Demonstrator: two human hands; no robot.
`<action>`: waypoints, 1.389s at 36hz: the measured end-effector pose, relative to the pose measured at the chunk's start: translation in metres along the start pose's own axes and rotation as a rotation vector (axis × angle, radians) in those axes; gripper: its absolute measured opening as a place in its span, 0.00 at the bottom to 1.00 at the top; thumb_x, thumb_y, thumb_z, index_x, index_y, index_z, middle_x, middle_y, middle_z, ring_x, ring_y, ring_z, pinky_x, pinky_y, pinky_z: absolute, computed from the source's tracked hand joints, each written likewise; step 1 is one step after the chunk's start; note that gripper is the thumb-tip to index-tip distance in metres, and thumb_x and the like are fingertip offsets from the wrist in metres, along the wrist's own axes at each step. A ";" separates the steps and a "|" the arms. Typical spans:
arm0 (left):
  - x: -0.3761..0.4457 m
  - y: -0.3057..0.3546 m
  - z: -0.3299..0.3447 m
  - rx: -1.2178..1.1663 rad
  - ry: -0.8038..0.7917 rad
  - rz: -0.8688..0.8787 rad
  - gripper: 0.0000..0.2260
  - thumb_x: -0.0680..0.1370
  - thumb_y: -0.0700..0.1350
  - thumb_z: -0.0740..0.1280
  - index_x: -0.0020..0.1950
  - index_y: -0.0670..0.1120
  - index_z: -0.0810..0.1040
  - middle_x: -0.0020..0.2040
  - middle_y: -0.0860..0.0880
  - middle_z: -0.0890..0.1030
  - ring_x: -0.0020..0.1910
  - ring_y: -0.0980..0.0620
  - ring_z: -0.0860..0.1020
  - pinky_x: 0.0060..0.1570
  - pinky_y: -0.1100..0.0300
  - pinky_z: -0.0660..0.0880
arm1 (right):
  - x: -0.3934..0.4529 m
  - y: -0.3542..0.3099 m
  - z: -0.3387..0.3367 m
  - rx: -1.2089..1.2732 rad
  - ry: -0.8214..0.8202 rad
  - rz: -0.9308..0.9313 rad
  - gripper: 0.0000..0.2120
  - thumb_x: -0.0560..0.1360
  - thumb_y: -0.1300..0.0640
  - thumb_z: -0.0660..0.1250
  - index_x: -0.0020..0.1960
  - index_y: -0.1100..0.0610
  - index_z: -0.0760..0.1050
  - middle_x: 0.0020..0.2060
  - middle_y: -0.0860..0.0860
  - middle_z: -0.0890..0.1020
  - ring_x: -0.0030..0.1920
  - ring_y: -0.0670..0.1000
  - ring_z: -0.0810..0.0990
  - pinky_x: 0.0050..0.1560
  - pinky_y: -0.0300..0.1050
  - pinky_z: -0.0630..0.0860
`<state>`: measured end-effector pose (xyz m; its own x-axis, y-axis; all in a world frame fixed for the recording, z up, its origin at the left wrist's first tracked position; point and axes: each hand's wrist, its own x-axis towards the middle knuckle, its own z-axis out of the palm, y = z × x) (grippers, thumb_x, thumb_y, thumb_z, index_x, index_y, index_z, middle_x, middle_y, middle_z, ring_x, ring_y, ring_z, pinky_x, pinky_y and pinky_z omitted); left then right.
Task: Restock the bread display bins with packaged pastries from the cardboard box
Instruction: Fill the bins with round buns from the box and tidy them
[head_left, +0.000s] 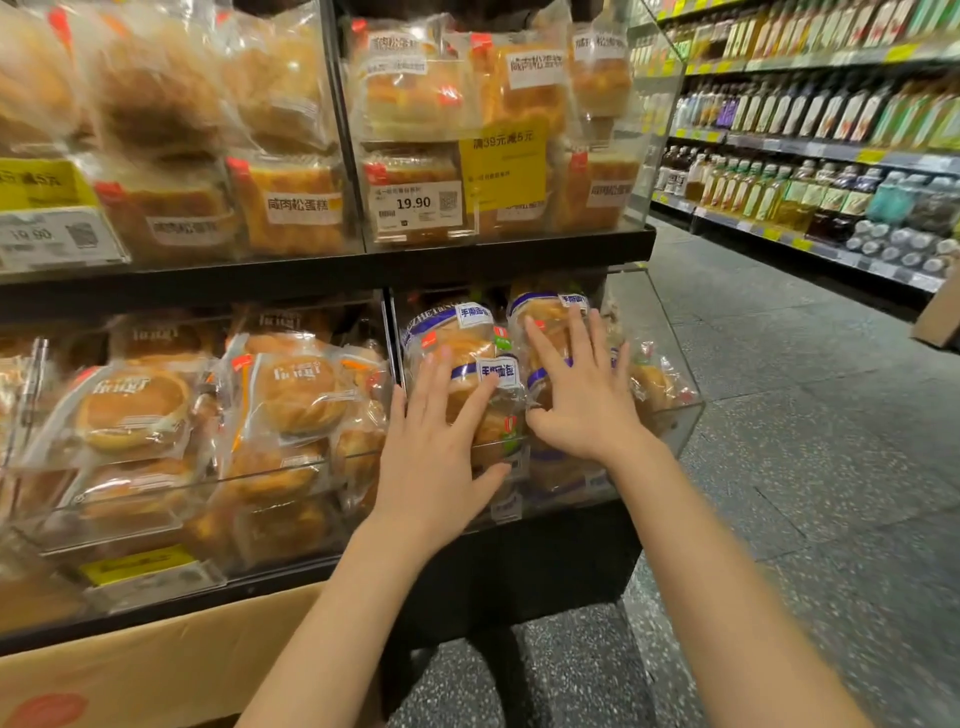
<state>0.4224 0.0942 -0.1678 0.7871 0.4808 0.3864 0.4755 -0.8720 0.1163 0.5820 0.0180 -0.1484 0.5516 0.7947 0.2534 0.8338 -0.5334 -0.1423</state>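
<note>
A brown cardboard box (171, 670) sits lowest in view, under the display's left side. Above it, both hands lie flat with fingers spread, gripping nothing: the left hand (434, 452) presses on a clear-wrapped round bread with a blue-and-white label (467, 371) in the lower right clear plastic bin (670, 421); the right hand (582, 400) rests on the neighbouring packaged bread (545, 317) farther back.
</note>
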 end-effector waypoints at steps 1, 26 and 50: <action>0.000 -0.001 0.002 0.009 -0.010 -0.002 0.39 0.76 0.64 0.62 0.77 0.60 0.42 0.77 0.48 0.32 0.75 0.50 0.31 0.69 0.51 0.32 | 0.001 -0.001 0.001 -0.005 -0.001 0.005 0.46 0.72 0.45 0.64 0.76 0.40 0.33 0.76 0.55 0.33 0.74 0.58 0.28 0.72 0.67 0.35; -0.005 -0.013 -0.024 -0.084 -0.158 -0.009 0.46 0.74 0.65 0.64 0.76 0.57 0.32 0.74 0.50 0.25 0.71 0.51 0.25 0.69 0.54 0.34 | -0.024 -0.015 -0.031 -0.059 0.018 0.035 0.41 0.74 0.51 0.65 0.78 0.52 0.45 0.76 0.57 0.35 0.75 0.57 0.30 0.74 0.64 0.37; -0.036 -0.072 -0.067 -0.033 0.044 -0.135 0.30 0.78 0.55 0.64 0.77 0.49 0.58 0.77 0.47 0.59 0.77 0.47 0.53 0.75 0.46 0.51 | -0.035 -0.104 -0.053 0.183 0.040 -0.243 0.22 0.76 0.57 0.63 0.70 0.53 0.69 0.68 0.52 0.69 0.69 0.54 0.65 0.69 0.55 0.65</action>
<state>0.3337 0.1332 -0.1291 0.6988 0.5897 0.4050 0.5617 -0.8028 0.1998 0.4746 0.0300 -0.0921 0.3374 0.8785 0.3382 0.9333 -0.2652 -0.2421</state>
